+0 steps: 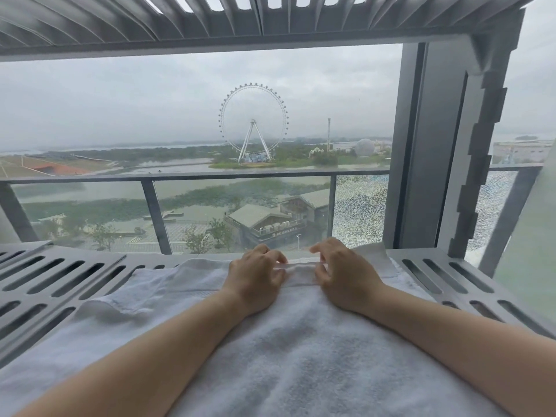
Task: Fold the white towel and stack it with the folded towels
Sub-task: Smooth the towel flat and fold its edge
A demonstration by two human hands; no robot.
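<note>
A white towel (270, 341) lies spread across a grey slotted ledge (60, 278) in front of a window. Both my forearms reach over it toward its far edge. My left hand (255, 278) rests on the towel near that edge, fingers curled and pinching the hem band. My right hand (343, 278) sits a little to the right, fingers bent onto the same band. Another layer of white towel (373, 257) shows just beyond my right hand. I cannot make out a separate stack of folded towels.
The ledge's slotted grey panels (445, 281) flank the towel on both sides. Straight behind stands the window glass with a balcony railing (210, 177) outside. A thick grey pillar (445, 145) rises at the right, and a slatted canopy (270, 16) hangs overhead.
</note>
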